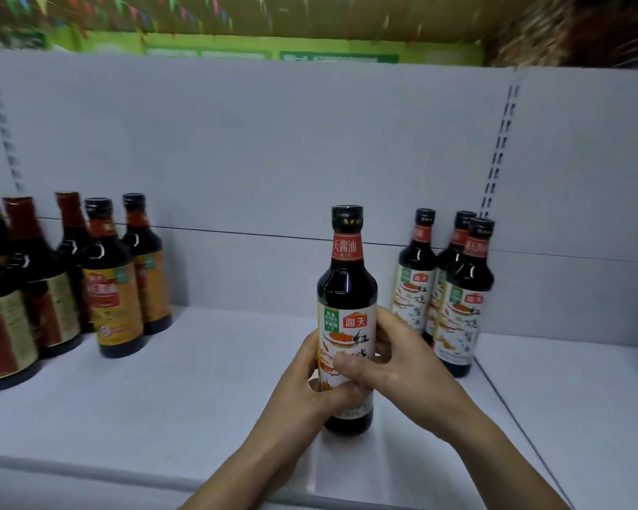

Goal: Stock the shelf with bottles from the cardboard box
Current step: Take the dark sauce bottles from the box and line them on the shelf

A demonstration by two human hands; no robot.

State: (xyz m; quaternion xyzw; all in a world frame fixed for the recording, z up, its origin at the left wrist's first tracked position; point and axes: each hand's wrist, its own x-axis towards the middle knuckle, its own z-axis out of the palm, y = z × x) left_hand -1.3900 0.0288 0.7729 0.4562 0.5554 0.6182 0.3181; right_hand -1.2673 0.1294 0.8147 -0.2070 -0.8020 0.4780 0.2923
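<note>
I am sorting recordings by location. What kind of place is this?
Probably a grocery shop aisle. A white shelf with slotted uprights carries groups of matching labelled sauce bottles, coloured bunting hangs overhead, and the left hand and right hand hold one more bottle upright.

Both bare forearms reach in from below the bottle [347, 288]; the left hand [302, 384] curls round its lower left side; the right hand [398, 366] grips its right side, thumb across the front, fingers behind.
</note>
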